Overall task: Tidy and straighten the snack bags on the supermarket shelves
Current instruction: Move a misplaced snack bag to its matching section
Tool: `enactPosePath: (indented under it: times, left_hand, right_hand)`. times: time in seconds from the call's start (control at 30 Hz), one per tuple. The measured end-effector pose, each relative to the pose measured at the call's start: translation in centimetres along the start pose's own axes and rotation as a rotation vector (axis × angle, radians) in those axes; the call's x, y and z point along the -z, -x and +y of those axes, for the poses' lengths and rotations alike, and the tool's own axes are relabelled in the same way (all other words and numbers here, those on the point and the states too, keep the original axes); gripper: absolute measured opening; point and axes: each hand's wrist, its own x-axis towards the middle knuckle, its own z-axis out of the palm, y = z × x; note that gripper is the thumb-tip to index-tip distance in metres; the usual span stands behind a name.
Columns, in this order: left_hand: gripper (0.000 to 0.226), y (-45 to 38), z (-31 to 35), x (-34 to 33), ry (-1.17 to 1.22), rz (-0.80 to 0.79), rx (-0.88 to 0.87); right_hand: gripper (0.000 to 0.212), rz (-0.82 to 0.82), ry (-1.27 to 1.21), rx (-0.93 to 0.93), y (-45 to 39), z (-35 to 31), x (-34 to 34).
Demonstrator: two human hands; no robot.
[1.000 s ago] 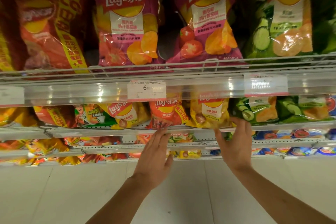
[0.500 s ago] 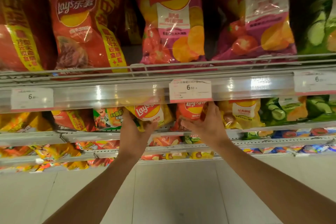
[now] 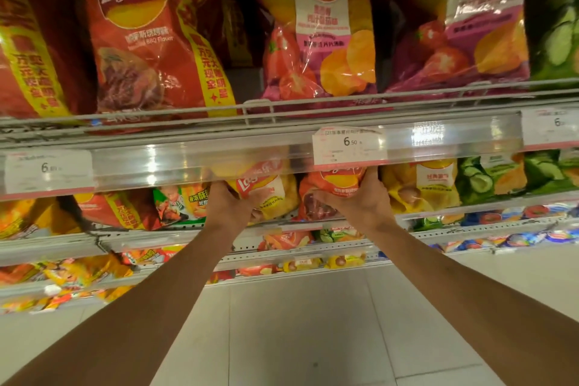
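Just under the price rail (image 3: 200, 163), the left hand (image 3: 227, 207) grips a tilted yellow bag (image 3: 269, 194) and the right hand (image 3: 360, 202) grips an orange bag (image 3: 332, 188). The step seems to be straightening; next, turn both upright.

"Lay's" with Chinese characters is read on the red bag (image 3: 147, 41) on the top shelf; "BBQ Flavor" is printed beneath its logo. The same "Lay's" logo is seen on the purple tomato bag (image 3: 319, 25) and its purple neighbour (image 3: 470, 16). "6.50" is shown on the middle price tag (image 3: 349, 146). A "6" is made out on the left price tag (image 3: 47, 171) and the right price tag (image 3: 551, 128). "Lay's" is partly read on the yellow bag (image 3: 266, 188) below. Smaller print is blurred.
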Motion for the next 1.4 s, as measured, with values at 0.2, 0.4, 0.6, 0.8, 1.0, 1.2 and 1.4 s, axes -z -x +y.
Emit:
enactPosePath:
  times: [0.2,0.4,0.6,0.8,1.0,1.2,1.4]
  left_hand:
    - [0.043,0.9,-0.2,0.6,0.011,0.042,-0.002]
    - [0.059,1.4,0.1,0.8,0.024,0.080,0.020]
    - [0.052,1.7,0.9,-0.2,0.009,0.154,0.052]
    - [0.034,2.5,2.3,-2.8,-0.080,0.018,-0.016]
    - [0.036,2.9,3.7,-6.8,-0.065,-0.110,-0.032]
    - [0.035,3.0,4.3,-11.2,-0.075,-0.196,-0.014]
    - [0.037,3.0,3.4,-13.1,-0.077,-0.173,0.041]
  right_hand:
    - [0.102,-0.016,-0.110,-0.015,2.8,-0.5,0.9]
    - [0.101,-0.141,-0.189,-0.058,4.8,0.5,3.0]
    - [0.099,-0.247,-0.082,-0.005,8.0,3.0,5.6]
    - [0.083,-0.237,-0.178,-0.102,12.3,8.1,8.0]
    - [0.078,-0.159,-0.266,-0.211,13.9,12.0,9.5]
    - [0.084,-0.176,-0.278,-0.220,14.3,13.4,10.2]
    - [0.081,-0.168,-0.308,-0.223,14.1,13.5,10.5]
